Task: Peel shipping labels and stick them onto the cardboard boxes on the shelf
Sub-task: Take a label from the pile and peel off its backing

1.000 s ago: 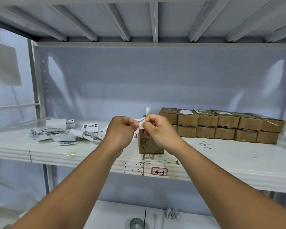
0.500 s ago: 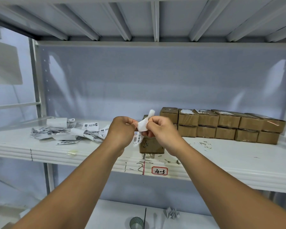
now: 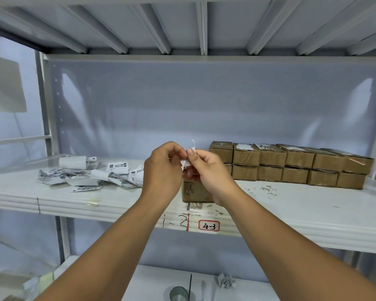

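The shipping label (image 3: pixel 185 164) is hanging between the two hands, just above the single cardboard box (image 3: pixel 197 193), which is standing near the front edge of the shelf (image 3: pixel 302 216). The left hand (image 3: pixel 162 168) is pinching one side of it with curled fingers, and the right hand (image 3: pixel 206 170) is pinching the other side, thumb on top. A thin flap is standing up at 12 o'clock from the thumbs (backing or label, I cannot tell which).

I am judging that the peeling step is in hand and the sticking is not yet begun. The next move is calling for pulling the two layers fully apart, keeping the sticky side off the fingers, then lowering the label flat onto the top of the box below.

For room: at 3 o'clock from the hands the stacked boxes (image 3: pixel 291 164) are standing near, and at 9 o'clock the heap of loose label papers (image 3: pixel 91 175) is lying well apart. Above, free space is opening up to the upper shelf (image 3: pixel 202 29). The front edge is running just under the wrists.
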